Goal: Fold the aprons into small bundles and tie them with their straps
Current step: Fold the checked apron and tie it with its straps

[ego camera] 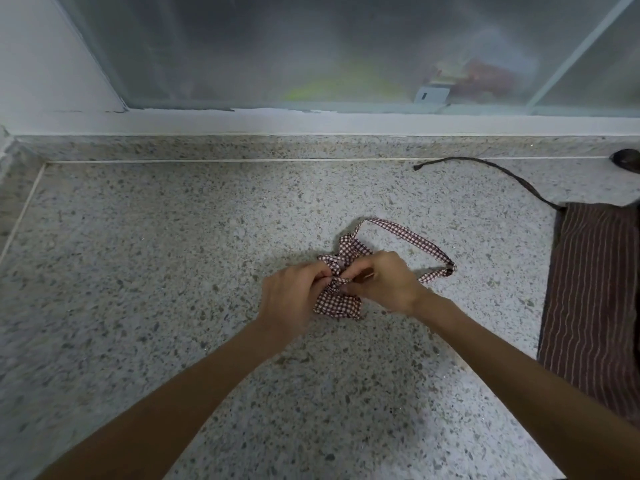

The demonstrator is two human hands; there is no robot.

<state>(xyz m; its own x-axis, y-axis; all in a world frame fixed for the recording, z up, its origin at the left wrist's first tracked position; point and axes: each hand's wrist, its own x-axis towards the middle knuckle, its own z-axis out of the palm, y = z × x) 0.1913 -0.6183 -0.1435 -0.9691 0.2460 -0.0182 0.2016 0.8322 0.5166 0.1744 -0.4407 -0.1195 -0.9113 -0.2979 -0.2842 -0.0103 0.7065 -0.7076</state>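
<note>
From here I cannot see the middle of the checked apron bundle point(337, 303): my left hand point(289, 299) and right hand point(384, 282) cover it, and their fingertips are lost among the folds. The striped apron point(592, 299) runs off the right edge of the frame. A dark round thing point(627, 160) at the upper right is cut off too. Behind the frosted window point(311, 46), only blurred yellow and red shapes show.

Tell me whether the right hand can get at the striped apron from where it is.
Probably yes. The striped apron lies flat on the counter just right of the right hand, with nothing between them; but that hand is pinching the checked bundle and must let go first.
</note>
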